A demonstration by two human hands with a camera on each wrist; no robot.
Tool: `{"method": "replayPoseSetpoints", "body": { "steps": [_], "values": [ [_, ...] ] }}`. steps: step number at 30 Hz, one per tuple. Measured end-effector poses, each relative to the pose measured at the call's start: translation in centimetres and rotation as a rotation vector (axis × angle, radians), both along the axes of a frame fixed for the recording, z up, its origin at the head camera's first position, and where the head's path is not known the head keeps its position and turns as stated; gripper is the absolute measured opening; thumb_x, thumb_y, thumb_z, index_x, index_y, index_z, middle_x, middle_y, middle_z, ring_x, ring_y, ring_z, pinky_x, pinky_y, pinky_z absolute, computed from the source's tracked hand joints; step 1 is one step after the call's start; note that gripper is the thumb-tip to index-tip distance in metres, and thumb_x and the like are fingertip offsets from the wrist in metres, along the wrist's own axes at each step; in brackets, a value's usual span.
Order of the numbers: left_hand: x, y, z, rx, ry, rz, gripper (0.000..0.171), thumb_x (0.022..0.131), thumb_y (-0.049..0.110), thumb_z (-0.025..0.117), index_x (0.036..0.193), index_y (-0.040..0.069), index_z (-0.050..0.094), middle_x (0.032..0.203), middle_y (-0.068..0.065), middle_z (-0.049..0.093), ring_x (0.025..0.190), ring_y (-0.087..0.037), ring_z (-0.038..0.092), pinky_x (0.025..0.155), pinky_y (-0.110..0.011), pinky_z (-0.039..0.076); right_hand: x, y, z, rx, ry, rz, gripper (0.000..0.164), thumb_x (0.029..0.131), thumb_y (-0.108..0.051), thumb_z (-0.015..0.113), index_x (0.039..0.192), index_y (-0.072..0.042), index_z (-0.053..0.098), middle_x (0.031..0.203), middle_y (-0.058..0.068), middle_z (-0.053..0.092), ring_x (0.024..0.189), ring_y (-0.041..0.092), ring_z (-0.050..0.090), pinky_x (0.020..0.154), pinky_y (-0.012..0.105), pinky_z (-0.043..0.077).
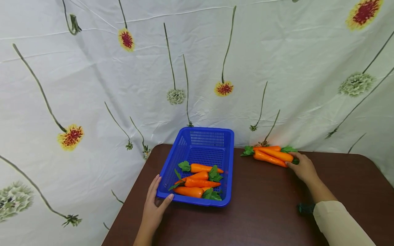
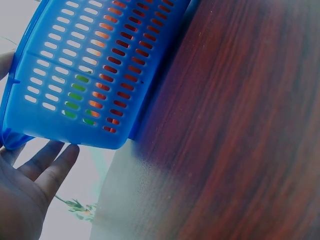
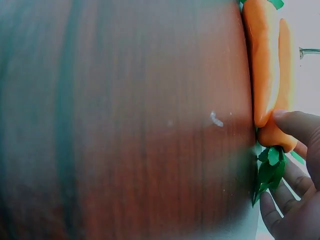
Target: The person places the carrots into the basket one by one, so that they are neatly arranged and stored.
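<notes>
A blue plastic basket [image 1: 227,164] holds several orange carrots [image 1: 198,183] with green leaves, lying in its near half. My left hand [image 1: 152,208] rests at the basket's near left corner, thumb by the front rim and fingers spread along the left side. In the left wrist view, its fairly straight fingers [image 2: 56,167] touch the basket wall. At the table's back edge, right of the basket, my right hand [image 1: 305,169] pinches the leafy end of a carrot [image 3: 272,137] between thumb and fingers. That carrot lies against other carrots [image 1: 267,158] in a small pile.
The dark brown table [image 1: 261,212] carries the basket and the pile. A white cloth [image 1: 147,68] printed with flowers hangs just behind the table and along its left side. A dark band [image 1: 305,208] sits at my right wrist, by the sleeve.
</notes>
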State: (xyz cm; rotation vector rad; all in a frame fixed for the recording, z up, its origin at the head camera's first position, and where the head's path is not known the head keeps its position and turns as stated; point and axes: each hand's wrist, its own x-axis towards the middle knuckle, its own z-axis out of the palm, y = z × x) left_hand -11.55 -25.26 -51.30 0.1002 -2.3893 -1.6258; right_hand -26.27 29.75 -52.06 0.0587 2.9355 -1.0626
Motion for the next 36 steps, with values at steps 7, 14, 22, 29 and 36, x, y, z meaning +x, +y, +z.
{"method": "replayPoseSetpoints", "body": {
  "steps": [7,14,22,29,36],
  "values": [
    [0.0,0.0,0.1,-0.001,0.002,-0.003,0.077,0.092,0.018,0.075,0.157,0.031,0.035,0.167,0.008,0.022,0.137,-0.008,0.042,0.098,-0.004,0.040,0.0,0.2,0.2,0.006,0.001,0.018,0.065,0.099,-0.034,0.064,0.147,0.004,0.043,0.148,0.041,0.037,0.133,0.060,0.035,0.105,0.073,0.032],
    [-0.1,-0.1,-0.1,0.000,0.020,-0.008,0.077,0.092,0.017,0.074,0.157,0.028,0.035,0.168,0.003,0.022,0.136,-0.003,0.041,0.098,-0.004,0.039,0.4,0.0,0.4,-0.003,0.037,0.010,0.063,0.100,-0.036,0.063,0.146,0.004,0.045,0.145,0.039,0.039,0.130,0.058,0.039,0.103,0.072,0.035],
    [-0.1,-0.1,-0.2,0.004,0.012,-0.006,0.077,0.092,0.017,0.074,0.157,0.030,0.035,0.168,0.007,0.022,0.137,-0.005,0.041,0.098,-0.004,0.039,0.8,-0.1,0.5,-0.016,0.136,0.002,0.060,0.099,-0.035,0.065,0.142,0.004,0.050,0.142,0.036,0.044,0.128,0.054,0.042,0.101,0.069,0.037],
    [0.0,-0.1,-0.1,0.015,0.013,-0.008,0.078,0.092,0.017,0.075,0.157,0.031,0.035,0.168,0.007,0.022,0.139,-0.012,0.042,0.098,-0.004,0.040,1.2,-0.3,1.0,-0.042,0.169,-0.025,0.063,0.099,-0.041,0.064,0.143,0.002,0.050,0.141,0.033,0.047,0.124,0.051,0.046,0.097,0.067,0.041],
    [-0.1,-0.2,-0.3,0.000,0.015,-0.006,0.077,0.092,0.018,0.075,0.157,0.032,0.035,0.168,0.006,0.022,0.141,-0.015,0.041,0.098,-0.004,0.039,1.8,-0.8,1.5,-0.070,0.187,-0.039,0.064,0.098,-0.044,0.064,0.143,0.000,0.051,0.141,0.031,0.050,0.125,0.049,0.048,0.097,0.066,0.042]
  ]
}}
